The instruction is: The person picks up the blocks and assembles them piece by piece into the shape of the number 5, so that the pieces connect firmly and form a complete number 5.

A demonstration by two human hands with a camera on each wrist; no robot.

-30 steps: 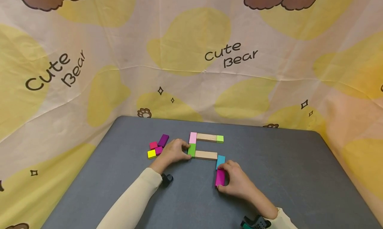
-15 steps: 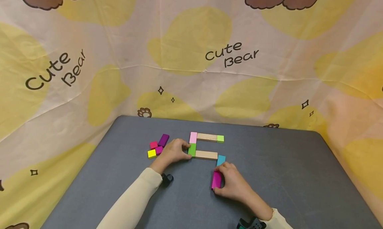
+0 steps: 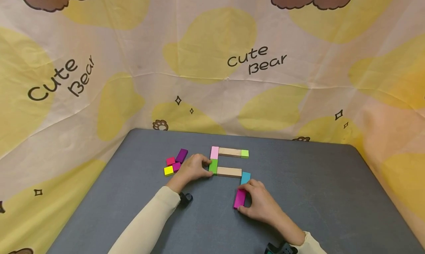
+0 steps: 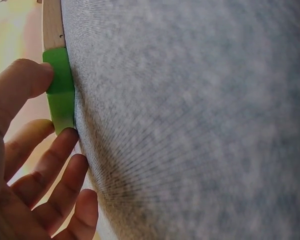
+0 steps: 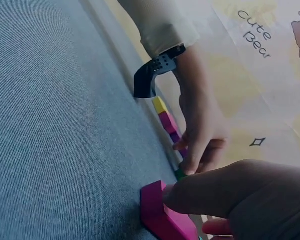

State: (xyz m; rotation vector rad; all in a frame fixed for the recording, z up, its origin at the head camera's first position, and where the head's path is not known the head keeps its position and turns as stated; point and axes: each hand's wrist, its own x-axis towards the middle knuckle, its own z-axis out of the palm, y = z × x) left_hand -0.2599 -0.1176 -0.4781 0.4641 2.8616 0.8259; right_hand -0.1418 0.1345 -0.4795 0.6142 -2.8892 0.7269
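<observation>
My left hand [image 3: 190, 169] pinches a green block [image 3: 213, 167] between thumb and fingers; the left wrist view shows the thumb on the green block [image 4: 61, 92]. A pink block [image 3: 214, 153] lies end to end behind it, and a plain wooden block [image 3: 229, 171] runs from its right side to a blue block [image 3: 245, 177]. With thumb and fingers, my right hand [image 3: 261, 202] grips a magenta block [image 3: 239, 199] just in front of the blue one, slightly tilted out of line with it. In the right wrist view the thumb presses the magenta block [image 5: 165, 212].
Another wooden block [image 3: 230, 152] reaches from the pink block to a small lime block [image 3: 245, 154]. Left of my left hand lie a purple block [image 3: 181, 155], a red block [image 3: 170, 161], a small magenta block [image 3: 176, 167] and a yellow block [image 3: 168, 171] on the grey table [image 3: 315, 184].
My right hand has shifted the magenta block left and a little towards me, turning it out of line with the blue block. My left hand stays on the green block.
</observation>
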